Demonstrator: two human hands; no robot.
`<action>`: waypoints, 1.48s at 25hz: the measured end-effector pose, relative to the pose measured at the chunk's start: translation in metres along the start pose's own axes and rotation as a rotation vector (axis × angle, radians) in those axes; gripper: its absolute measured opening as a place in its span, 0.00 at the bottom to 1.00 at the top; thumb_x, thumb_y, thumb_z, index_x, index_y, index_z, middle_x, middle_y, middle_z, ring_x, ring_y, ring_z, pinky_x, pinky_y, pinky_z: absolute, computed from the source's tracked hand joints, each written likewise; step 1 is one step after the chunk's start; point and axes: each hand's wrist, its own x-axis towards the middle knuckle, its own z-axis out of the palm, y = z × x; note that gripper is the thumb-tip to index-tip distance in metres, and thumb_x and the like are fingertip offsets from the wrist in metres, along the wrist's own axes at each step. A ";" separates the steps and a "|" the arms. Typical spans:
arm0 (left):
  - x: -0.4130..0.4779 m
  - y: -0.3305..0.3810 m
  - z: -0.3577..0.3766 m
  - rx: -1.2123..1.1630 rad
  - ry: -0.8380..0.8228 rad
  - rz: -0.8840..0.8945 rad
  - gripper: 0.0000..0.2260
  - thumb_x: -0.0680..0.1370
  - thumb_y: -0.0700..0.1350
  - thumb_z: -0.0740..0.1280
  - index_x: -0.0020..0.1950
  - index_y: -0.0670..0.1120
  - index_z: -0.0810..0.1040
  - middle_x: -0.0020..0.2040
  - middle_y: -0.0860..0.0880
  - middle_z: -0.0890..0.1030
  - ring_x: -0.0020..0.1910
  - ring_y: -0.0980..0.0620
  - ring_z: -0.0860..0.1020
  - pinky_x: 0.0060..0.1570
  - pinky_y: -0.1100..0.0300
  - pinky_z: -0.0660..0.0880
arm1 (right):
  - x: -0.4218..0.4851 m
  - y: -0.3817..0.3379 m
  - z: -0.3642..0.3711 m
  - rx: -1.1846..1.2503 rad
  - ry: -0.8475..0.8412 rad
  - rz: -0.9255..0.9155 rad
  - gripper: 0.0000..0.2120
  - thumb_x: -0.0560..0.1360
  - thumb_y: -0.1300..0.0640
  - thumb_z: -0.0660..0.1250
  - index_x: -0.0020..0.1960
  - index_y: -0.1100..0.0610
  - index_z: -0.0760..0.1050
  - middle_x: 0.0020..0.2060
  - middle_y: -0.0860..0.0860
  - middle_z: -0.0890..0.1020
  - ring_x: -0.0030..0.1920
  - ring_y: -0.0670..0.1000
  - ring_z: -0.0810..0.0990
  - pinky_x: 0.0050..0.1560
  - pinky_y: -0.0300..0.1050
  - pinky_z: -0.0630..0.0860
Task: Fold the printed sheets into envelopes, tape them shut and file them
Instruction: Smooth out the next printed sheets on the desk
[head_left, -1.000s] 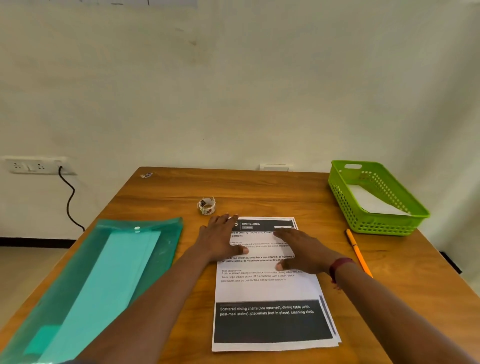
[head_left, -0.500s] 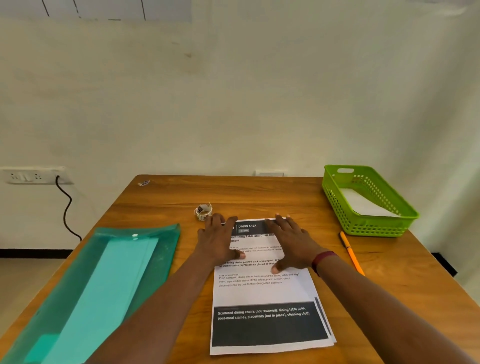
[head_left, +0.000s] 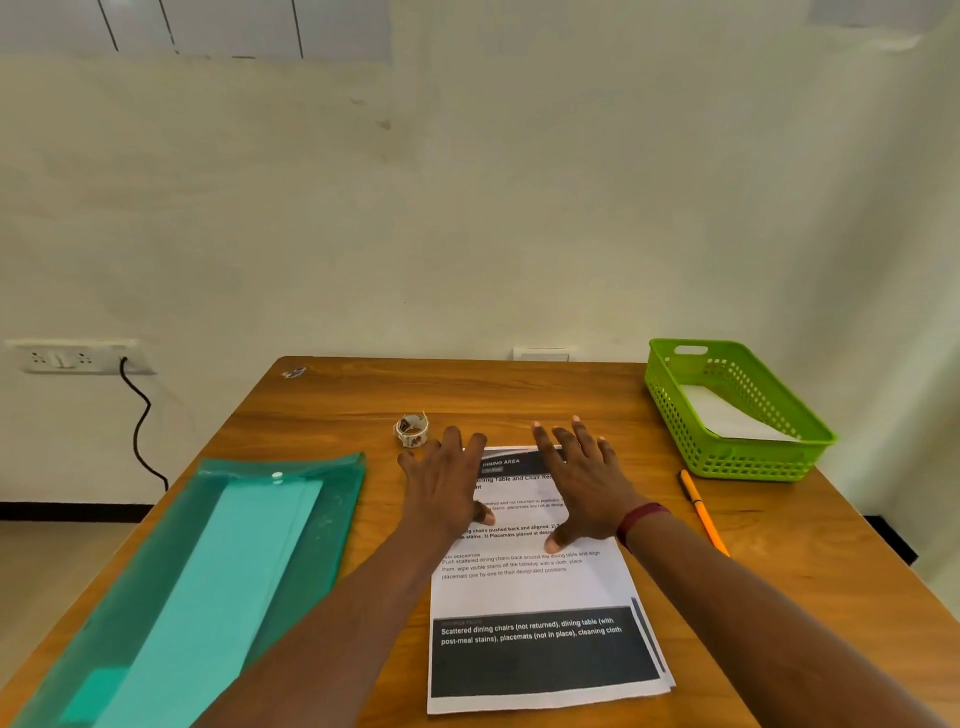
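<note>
While flat on glossy wood, printed sheets (head_left: 540, 587), splayed left hand (head_left: 447, 480), right hand (head_left: 582, 483).

Both hands, left hand (head_left: 447, 483) and right hand (head_left: 587, 488), lie flat (fingers spread) on the printed sheets (head_left: 540, 623).

Bright, even, diffuse light, shadows faint and soft. Wide-angle stretch toward the frame edges; wall (head_left: 467, 208) looks smeared, centre text on the printed sheets (head_left: 540, 592) is readable.
</note>
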 end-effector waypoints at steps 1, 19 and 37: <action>0.000 0.000 -0.001 0.024 0.019 0.018 0.41 0.62 0.67 0.76 0.68 0.54 0.65 0.61 0.49 0.71 0.60 0.47 0.71 0.58 0.41 0.67 | -0.001 0.000 0.000 -0.001 0.011 0.002 0.70 0.59 0.33 0.77 0.76 0.52 0.27 0.79 0.59 0.46 0.77 0.64 0.37 0.73 0.67 0.43; -0.023 0.005 -0.008 -0.008 -0.012 0.045 0.09 0.75 0.47 0.71 0.55 0.52 0.80 0.49 0.51 0.84 0.52 0.48 0.80 0.66 0.40 0.60 | -0.041 -0.013 0.021 0.046 0.292 0.127 0.44 0.64 0.32 0.72 0.74 0.46 0.62 0.64 0.50 0.74 0.68 0.55 0.67 0.71 0.58 0.57; -0.062 0.006 0.040 -0.106 -0.086 0.122 0.26 0.83 0.57 0.49 0.80 0.49 0.55 0.80 0.46 0.54 0.79 0.48 0.51 0.77 0.48 0.49 | -0.039 -0.057 0.049 0.241 0.218 -0.011 0.25 0.82 0.50 0.51 0.77 0.55 0.58 0.78 0.54 0.58 0.78 0.51 0.52 0.77 0.48 0.47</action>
